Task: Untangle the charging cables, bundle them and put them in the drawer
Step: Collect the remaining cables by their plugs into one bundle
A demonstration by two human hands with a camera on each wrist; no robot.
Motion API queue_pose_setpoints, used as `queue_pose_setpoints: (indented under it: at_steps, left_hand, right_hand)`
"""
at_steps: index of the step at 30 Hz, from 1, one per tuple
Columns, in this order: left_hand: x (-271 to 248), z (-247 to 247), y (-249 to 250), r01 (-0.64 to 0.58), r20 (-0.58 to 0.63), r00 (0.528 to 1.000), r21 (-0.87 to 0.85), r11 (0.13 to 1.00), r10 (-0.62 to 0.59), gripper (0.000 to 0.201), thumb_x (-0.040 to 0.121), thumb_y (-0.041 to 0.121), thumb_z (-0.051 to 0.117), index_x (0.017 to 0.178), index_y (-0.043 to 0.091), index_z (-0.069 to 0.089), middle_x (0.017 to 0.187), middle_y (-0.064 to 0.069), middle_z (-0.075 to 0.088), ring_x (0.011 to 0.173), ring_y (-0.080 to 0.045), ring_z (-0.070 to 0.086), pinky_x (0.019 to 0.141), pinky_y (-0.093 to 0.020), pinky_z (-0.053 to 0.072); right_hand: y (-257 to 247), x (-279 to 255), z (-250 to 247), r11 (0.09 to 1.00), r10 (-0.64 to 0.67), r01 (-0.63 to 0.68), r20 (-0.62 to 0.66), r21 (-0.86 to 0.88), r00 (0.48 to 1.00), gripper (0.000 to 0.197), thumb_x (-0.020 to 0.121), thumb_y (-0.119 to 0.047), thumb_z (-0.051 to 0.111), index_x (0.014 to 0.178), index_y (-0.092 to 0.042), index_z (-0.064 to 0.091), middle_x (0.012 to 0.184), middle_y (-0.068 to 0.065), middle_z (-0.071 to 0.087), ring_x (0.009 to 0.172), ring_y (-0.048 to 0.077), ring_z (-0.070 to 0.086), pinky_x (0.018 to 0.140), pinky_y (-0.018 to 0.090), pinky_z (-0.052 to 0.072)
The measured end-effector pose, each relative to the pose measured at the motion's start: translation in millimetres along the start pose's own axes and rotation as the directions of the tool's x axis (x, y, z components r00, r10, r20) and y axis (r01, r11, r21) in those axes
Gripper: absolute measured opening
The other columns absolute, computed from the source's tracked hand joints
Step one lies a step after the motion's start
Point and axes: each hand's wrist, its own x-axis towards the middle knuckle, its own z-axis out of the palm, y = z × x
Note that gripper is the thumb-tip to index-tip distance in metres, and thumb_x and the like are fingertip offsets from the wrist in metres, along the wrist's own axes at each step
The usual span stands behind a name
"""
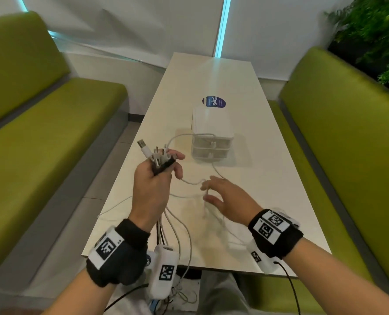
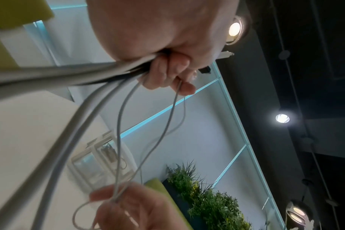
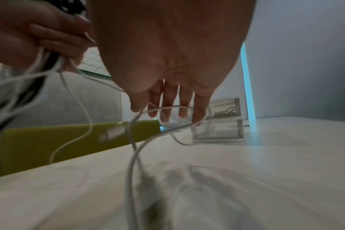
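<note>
The left hand (image 1: 151, 189) is raised over the desk's (image 1: 268, 178) left edge, near the person's end, fingers curled tight round a bundle of cables (image 1: 175, 228). Their plugs (image 1: 159, 158) stick up out of the fist, white and black together, with one USB plug (image 1: 143, 146) pointing up and left. Below the fist the cables hang down past the near edge of the desk. The left wrist view shows the same grip from below: thick grey and black cables (image 2: 100, 70) run into the fist (image 2: 167, 46), and thinner white ones loop down from the little finger.

The right hand (image 1: 230, 198) is beside it, low over the desk, about midway across. Its fingers (image 3: 167, 107) are spread and nearly straight, and the thumb and forefinger pinch a thin white cable (image 1: 192, 181) that sags between the two hands. The right wrist view shows that cable (image 3: 132, 155) falling from the fingertips in a loop onto the desk; the picture is blurred.

A small drawer unit (image 1: 211, 138), clear plastic with two drawers, stands on the desk farther off, toward the middle. Both drawers appear closed, with a coiled cable (image 3: 225, 112) visible inside the upper one. Another white cable (image 1: 182, 135) runs from the left hand to the unit's front. A round blue sticker (image 1: 214, 102) lies on the desk just behind the unit. Green benches (image 1: 41, 133) flank the desk on both sides.
</note>
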Motion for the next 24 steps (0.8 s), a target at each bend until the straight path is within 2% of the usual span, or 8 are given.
queue_pose_setpoints:
  at_steps: [5,7,9,13,16,19,22,24]
  left_hand:
    - [1.4,-6.1,5.9,-0.038,-0.023,0.999,0.049,0.998,0.039,0.036,0.098,0.001,0.046,0.075,0.017,0.069,0.086,-0.008,0.067,0.081,-0.061,0.041,0.089,-0.079,0.025]
    - [0.2,-10.8,6.7,-0.064,-0.055,0.996,-0.001,0.998,0.064,0.028,0.098,0.007,0.05,0.081,0.016,0.07,0.081,-0.009,0.068,0.062,-0.051,0.045,0.073,-0.06,0.05]
    - [1.3,-17.0,10.1,-0.064,-0.078,0.995,-0.131,0.989,0.054,0.017,0.098,0.019,0.054,0.093,0.014,0.069,0.066,-0.005,0.065,0.037,-0.018,0.03,0.038,-0.023,0.034]
    - [-0.9,-22.8,19.3,-0.09,-0.052,0.996,-0.283,0.955,0.079,0.032,0.087,0.041,0.054,0.099,0.013,0.066,0.059,0.001,0.06,0.038,-0.01,0.018,0.036,-0.022,0.015]
    - [-3.6,-26.5,21.4,-0.075,-0.048,0.997,-0.29,0.954,0.064,0.038,0.09,0.042,0.049,0.106,0.012,0.065,0.057,0.002,0.058,0.035,-0.006,0.023,0.035,-0.019,0.017]
    - [-4.5,-33.3,21.5,-0.046,0.008,0.999,-0.267,0.963,0.05,0.039,0.093,0.04,0.046,0.113,0.011,0.065,0.057,0.0,0.058,0.035,-0.006,0.024,0.036,-0.022,0.016]
    - [-7.6,-36.7,24.1,-0.033,0.11,0.992,-0.221,0.975,0.058,0.042,0.093,0.041,0.046,0.115,0.012,0.067,0.055,-0.005,0.061,0.032,-0.006,0.026,0.037,-0.025,0.016]
    - [-10.6,-37.4,27.6,-0.022,0.175,0.983,-0.19,0.981,0.056,0.042,0.093,0.044,0.044,0.111,0.015,0.07,0.057,-0.01,0.065,0.032,-0.005,0.027,0.037,-0.027,0.015]
  right_hand:
    - [14.7,13.5,-5.6,0.997,0.018,-0.014,-0.044,0.08,0.999,0.032,0.095,-0.032,0.059,0.127,-0.033,0.059,0.131,-0.011,0.06,0.128,0.01,0.049,0.102,0.021,0.037]
    - [14.4,13.0,-10.2,0.985,0.053,-0.047,-0.034,0.168,0.998,0.042,0.094,-0.039,0.06,0.135,-0.033,0.054,0.137,-0.012,0.055,0.128,0.008,0.049,0.105,0.024,0.039]
    - [17.7,12.5,-14.9,0.984,0.113,-0.116,0.031,0.132,0.993,0.052,0.093,-0.047,0.057,0.141,-0.031,0.047,0.144,-0.01,0.049,0.133,0.009,0.043,0.109,0.027,0.036]
    - [27.0,15.4,-19.7,0.993,0.107,-0.1,0.113,-0.068,0.988,0.043,0.095,-0.033,0.06,0.137,-0.026,0.053,0.142,-0.008,0.052,0.132,0.011,0.046,0.111,0.026,0.033]
    - [22.3,16.9,-22.3,0.92,0.156,-0.137,-0.022,0.367,0.988,0.028,0.09,-0.01,0.063,0.116,-0.02,0.068,0.11,-0.003,0.072,0.104,0.008,0.066,0.101,0.032,0.049]
    - [5.2,10.7,-31.1,0.769,0.225,-0.095,-0.128,0.632,0.966,0.031,0.089,-0.002,0.061,0.118,-0.013,0.064,0.081,0.008,0.075,0.07,0.023,0.071,0.068,0.033,0.054]
    - [-15.8,-4.3,-39.9,0.766,0.188,-0.191,0.07,0.614,0.98,0.041,0.095,-0.013,0.058,0.134,-0.023,0.05,0.08,0.009,0.075,0.051,0.029,0.063,0.046,0.03,0.045]
    - [-27.6,-16.1,-46.4,0.755,0.119,-0.281,0.298,0.592,0.947,0.035,0.097,-0.019,0.057,0.132,-0.02,0.055,0.092,0.007,0.076,0.066,0.029,0.071,0.046,0.032,0.052]
